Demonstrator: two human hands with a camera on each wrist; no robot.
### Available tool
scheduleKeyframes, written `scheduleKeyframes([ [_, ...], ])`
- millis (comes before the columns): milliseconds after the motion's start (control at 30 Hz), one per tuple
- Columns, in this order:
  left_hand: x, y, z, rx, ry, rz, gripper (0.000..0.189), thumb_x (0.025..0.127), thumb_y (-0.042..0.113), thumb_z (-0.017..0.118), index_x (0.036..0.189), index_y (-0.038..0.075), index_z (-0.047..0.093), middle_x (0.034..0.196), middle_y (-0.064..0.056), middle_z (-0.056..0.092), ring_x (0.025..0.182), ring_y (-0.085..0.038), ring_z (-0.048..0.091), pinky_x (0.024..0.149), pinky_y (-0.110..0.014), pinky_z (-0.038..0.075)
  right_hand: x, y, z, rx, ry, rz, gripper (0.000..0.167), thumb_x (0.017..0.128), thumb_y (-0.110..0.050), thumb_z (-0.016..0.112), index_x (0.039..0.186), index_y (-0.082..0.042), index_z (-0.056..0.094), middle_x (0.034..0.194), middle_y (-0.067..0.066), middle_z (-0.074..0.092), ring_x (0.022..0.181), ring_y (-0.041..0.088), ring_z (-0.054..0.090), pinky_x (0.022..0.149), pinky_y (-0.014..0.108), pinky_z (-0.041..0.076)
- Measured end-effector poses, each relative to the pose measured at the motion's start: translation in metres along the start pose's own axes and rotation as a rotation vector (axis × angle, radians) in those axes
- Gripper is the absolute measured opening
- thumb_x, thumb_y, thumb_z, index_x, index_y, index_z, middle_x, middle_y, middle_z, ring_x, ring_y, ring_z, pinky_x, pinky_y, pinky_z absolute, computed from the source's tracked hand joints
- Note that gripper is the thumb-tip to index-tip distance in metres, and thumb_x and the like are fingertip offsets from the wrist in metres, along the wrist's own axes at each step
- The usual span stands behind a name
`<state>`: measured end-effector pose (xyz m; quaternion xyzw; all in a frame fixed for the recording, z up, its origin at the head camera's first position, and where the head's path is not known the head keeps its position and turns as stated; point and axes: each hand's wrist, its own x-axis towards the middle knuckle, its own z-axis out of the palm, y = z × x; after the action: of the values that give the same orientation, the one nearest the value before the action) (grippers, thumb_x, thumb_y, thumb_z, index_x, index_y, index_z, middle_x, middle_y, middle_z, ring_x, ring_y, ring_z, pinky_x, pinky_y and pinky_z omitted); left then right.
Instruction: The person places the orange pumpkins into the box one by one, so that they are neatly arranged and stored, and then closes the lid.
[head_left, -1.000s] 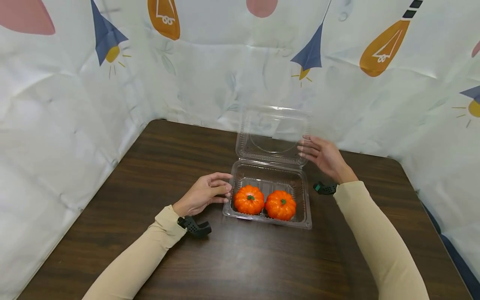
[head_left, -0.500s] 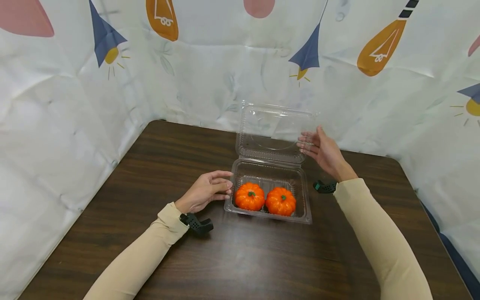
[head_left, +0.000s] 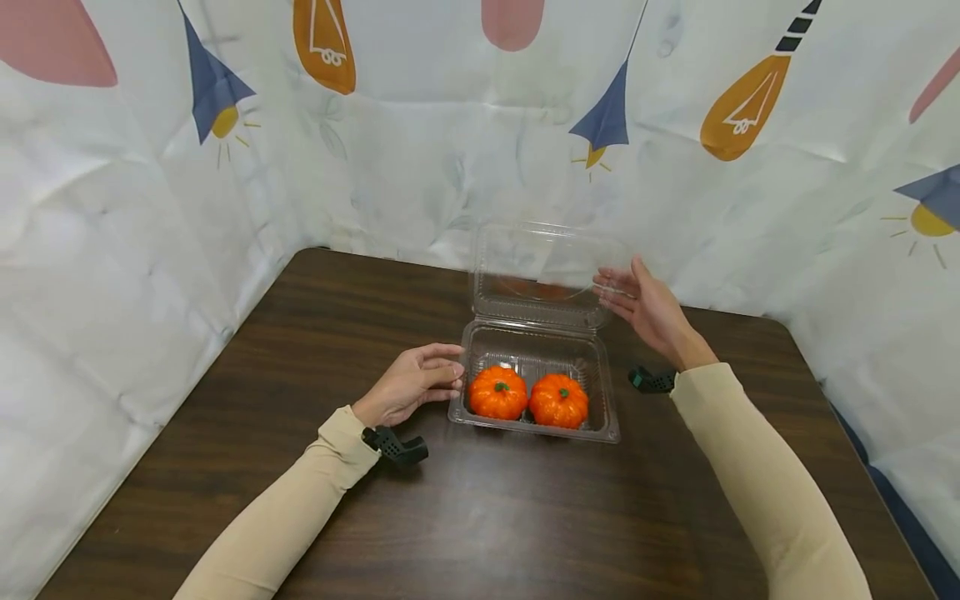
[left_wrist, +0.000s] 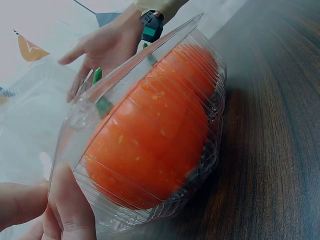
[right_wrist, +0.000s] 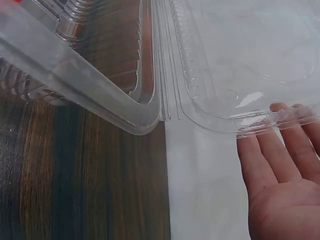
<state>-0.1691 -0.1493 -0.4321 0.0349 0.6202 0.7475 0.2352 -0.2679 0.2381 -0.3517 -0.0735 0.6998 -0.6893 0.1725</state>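
A clear plastic clamshell container (head_left: 528,428) stands on the table with its hinged lid (head_left: 517,310) raised at the back. Inside lie two small orange pumpkins with green stems, a left pumpkin (head_left: 498,394) and a right pumpkin (head_left: 558,402). My left hand (head_left: 408,385) pinches the container's left rim between thumb and fingers, as the left wrist view shows closely. At the lid's right edge, my right hand (head_left: 654,312) has its fingers extended and its thumb up. The right wrist view shows those fingertips (right_wrist: 290,112) right at the lid's edge, partly seen through the plastic.
The dark wood-grain table (head_left: 465,525) reaches back to a white printed curtain (head_left: 405,167) close behind the lid. Curtain also runs along the left side. Each wrist wears a black device, such as the left wrist device (head_left: 396,448).
My right hand has turned, its thumb now pointing up beside the lid's edge. My left hand stays at the left rim. The head view has shifted slightly.
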Motion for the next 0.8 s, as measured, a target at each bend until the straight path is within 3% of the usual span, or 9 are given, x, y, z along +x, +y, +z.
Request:
scheduleKeyframes([
  [267, -0.001, 0.0, 0.001, 0.009, -0.004, 0.014, 0.056, 0.101, 0.004, 0.064, 0.152, -0.002, 0.042, 0.101, -0.001, 0.072, 0.084, -0.01, 0.072, 0.08, -0.024, 0.064, -0.011, -0.005, 0.0, -0.011, -0.035, -0.002, 0.092, 0.103, -0.072, 0.022, 0.163, -0.002, 0.027, 0.171, 0.018, 0.026, 0.161, 0.032, 0.025, 0.134, 0.047, 0.018],
  [600, -0.001, 0.0, 0.001, 0.025, -0.014, 0.012, 0.056, 0.102, 0.005, 0.062, 0.154, -0.001, 0.041, 0.102, 0.001, 0.071, 0.085, -0.01, 0.072, 0.082, -0.025, 0.064, -0.031, -0.017, -0.001, -0.224, -0.182, -0.015, 0.102, 0.098, -0.079, 0.011, 0.163, -0.002, 0.025, 0.173, 0.018, 0.019, 0.163, 0.035, 0.015, 0.134, 0.057, 0.007],
  [700, -0.001, 0.0, 0.0, 0.024, -0.01, 0.009, 0.056, 0.102, 0.004, 0.062, 0.153, -0.001, 0.041, 0.103, 0.0, 0.071, 0.085, -0.01, 0.073, 0.082, -0.025, 0.064, -0.037, -0.023, 0.002, -0.279, -0.184, 0.023, 0.101, 0.098, -0.078, 0.013, 0.166, -0.004, 0.013, 0.173, 0.019, 0.015, 0.162, 0.039, 0.012, 0.133, 0.058, 0.004],
  [800, 0.0, -0.001, 0.0, 0.025, -0.006, 0.002, 0.055, 0.102, 0.004, 0.062, 0.153, 0.0, 0.042, 0.103, -0.001, 0.072, 0.086, -0.011, 0.073, 0.082, -0.026, 0.064, -0.042, -0.027, 0.004, -0.335, -0.148, 0.066, 0.098, 0.101, -0.072, 0.018, 0.165, 0.001, 0.004, 0.174, 0.021, 0.008, 0.161, 0.042, 0.012, 0.134, 0.057, 0.006],
])
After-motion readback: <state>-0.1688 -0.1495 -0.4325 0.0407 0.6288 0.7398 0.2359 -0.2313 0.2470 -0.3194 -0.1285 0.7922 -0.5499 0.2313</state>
